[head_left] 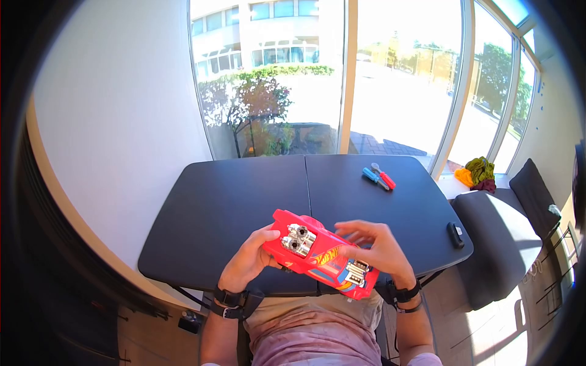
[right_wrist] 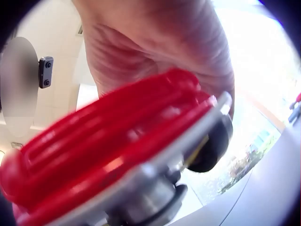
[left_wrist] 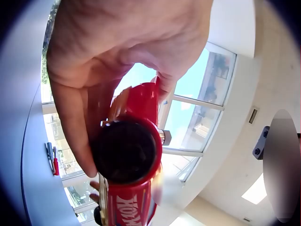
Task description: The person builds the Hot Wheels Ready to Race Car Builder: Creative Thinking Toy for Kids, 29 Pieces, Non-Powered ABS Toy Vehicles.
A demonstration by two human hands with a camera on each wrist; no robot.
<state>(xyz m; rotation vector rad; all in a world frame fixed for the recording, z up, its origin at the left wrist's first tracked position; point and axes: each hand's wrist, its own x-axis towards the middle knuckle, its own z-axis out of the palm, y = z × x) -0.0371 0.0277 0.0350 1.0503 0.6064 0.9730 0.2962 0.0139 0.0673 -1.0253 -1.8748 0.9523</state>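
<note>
A red toy car (head_left: 326, 259) with a silver engine and printed flame-style graphics is held above the near edge of the table. The left hand (head_left: 249, 259) grips its left end, thumb on top; in the left wrist view that hand (left_wrist: 127, 42) curls around the red body (left_wrist: 146, 101) beside a black wheel (left_wrist: 126, 151). At the car's other end is the right hand (head_left: 381, 250), its thumb over the top and its fingers raised and spread. The right wrist view shows the red body (right_wrist: 108, 136) close under the right palm (right_wrist: 160, 42); the fingertips are hidden there.
On the black table (head_left: 244, 189), a blue-handled tool (head_left: 370, 175) and a red-handled tool (head_left: 387, 179) lie at the back right. A small black object (head_left: 455, 235) is at the right edge. Beyond stand a grey padded seat (head_left: 488, 238) and coloured cloths (head_left: 477, 174).
</note>
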